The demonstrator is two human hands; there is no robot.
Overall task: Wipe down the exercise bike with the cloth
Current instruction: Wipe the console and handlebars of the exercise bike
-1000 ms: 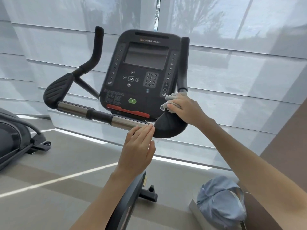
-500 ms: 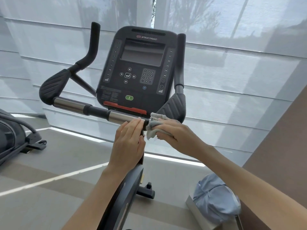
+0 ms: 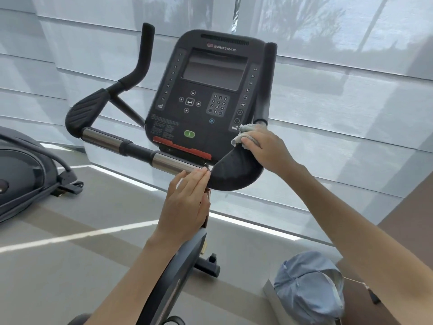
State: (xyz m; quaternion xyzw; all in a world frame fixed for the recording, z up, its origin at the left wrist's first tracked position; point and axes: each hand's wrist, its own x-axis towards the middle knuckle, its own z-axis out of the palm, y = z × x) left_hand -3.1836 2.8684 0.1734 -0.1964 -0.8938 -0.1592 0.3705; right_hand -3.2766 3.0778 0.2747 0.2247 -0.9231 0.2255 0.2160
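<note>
Right hand [image 3: 264,151] grip curls around bunched grey cloth [image 3: 243,133], pressing it on exercise bike's [image 3: 164,289] right arm pad [image 3: 234,174], just below right upright handle [image 3: 267,83]. Cloth's loose end points left toward console [image 3: 210,73]. Left hand [image 3: 187,202] grip flat, fingers pressed together, tips touching chrome crossbar [image 3: 168,161]; its long axis runs left-right.
</note>
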